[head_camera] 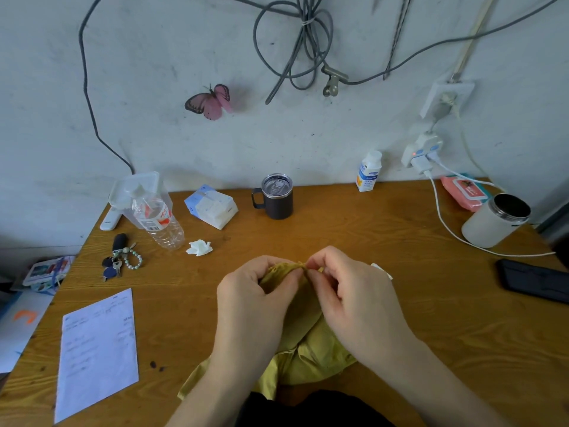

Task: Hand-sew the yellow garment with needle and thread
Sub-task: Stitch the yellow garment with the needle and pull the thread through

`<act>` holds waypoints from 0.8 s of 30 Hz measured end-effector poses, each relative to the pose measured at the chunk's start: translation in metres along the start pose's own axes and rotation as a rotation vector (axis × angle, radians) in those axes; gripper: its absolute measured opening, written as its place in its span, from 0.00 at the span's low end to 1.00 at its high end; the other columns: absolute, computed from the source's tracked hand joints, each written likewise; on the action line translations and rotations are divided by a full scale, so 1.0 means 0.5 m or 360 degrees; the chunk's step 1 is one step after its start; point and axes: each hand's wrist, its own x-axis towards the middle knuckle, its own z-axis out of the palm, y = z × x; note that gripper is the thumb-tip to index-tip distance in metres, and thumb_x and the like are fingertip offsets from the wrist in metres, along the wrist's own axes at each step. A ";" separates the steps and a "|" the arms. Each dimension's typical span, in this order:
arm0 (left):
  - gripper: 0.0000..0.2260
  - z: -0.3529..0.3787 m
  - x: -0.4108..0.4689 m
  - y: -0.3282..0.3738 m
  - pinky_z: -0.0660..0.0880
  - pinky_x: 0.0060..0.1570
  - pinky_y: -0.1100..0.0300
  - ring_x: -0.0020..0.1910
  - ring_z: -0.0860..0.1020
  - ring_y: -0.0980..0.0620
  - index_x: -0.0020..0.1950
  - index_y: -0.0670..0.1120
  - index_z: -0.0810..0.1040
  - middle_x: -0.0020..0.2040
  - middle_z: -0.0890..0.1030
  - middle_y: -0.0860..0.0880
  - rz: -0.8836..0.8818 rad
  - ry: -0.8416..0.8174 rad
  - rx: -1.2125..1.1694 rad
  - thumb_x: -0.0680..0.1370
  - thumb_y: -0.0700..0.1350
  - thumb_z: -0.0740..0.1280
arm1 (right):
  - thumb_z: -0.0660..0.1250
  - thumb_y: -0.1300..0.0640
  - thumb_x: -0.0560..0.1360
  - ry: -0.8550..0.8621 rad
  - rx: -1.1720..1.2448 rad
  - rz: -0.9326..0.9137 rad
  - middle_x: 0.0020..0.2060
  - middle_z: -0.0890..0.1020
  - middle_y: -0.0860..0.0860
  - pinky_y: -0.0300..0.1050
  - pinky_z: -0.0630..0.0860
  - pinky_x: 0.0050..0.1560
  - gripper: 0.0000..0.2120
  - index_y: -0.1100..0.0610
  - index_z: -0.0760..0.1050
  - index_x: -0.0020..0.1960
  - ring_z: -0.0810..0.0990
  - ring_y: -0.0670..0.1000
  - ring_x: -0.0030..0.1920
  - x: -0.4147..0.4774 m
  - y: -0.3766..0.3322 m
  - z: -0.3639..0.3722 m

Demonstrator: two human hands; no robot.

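- The yellow garment (308, 359) lies bunched on the wooden table (400, 303) right in front of the person. Its bulk trails from below the hands towards the body, and one gathered edge is lifted up between the fingertips.
- The left hand (252, 300) has its fingers curled and pinches that raised edge. The right hand (354, 297) pinches the same edge just beside it, so the fingertips of both hands nearly meet.
- The cloth looks thin, light and limp: it folds and crumples freely and will not hold a line by itself.
- My judgement is that it is best held as it is now, close on either side of the stitching spot and kept taut between the two pinches. The loose bulk beneath can rest on the table.
- The needle and thread cannot be made out. They may sit inside the right-hand pinch, but they are too fine to tell at this view.
- Beyond the grip on the left-hand side, a water bottle (157, 217) carries a red and white label whose characters are blurred.
- Beyond the grip on the right-hand side, a small carton (368, 174) has blue and orange print and a pink pack (465, 192) has a label. Neither can be read.
- Beside the left forearm, a sheet of paper (98, 349) shows faint printed lines that are not legible.
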 end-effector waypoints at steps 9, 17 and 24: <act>0.06 0.002 0.000 0.000 0.77 0.32 0.66 0.34 0.80 0.57 0.36 0.53 0.83 0.33 0.83 0.55 0.0012 -0.0075 0.0010 0.72 0.43 0.72 | 0.64 0.57 0.77 -0.0093 0.0074 0.0093 0.28 0.72 0.39 0.28 0.69 0.33 0.05 0.55 0.78 0.49 0.72 0.38 0.28 -0.001 0.016 0.003; 0.05 -0.003 0.010 0.001 0.76 0.33 0.69 0.35 0.80 0.60 0.38 0.53 0.82 0.34 0.83 0.56 -0.0029 -0.0087 0.0010 0.73 0.44 0.71 | 0.64 0.58 0.77 -0.0262 0.0639 0.0309 0.28 0.78 0.39 0.29 0.70 0.31 0.06 0.50 0.78 0.47 0.77 0.37 0.31 0.004 0.030 -0.017; 0.06 -0.006 0.013 0.003 0.76 0.32 0.69 0.34 0.80 0.58 0.36 0.51 0.82 0.33 0.83 0.55 -0.0053 -0.0098 -0.0014 0.73 0.43 0.72 | 0.63 0.60 0.77 -0.0456 0.0918 0.0431 0.22 0.74 0.45 0.36 0.71 0.30 0.08 0.52 0.79 0.45 0.71 0.42 0.25 0.013 0.049 -0.028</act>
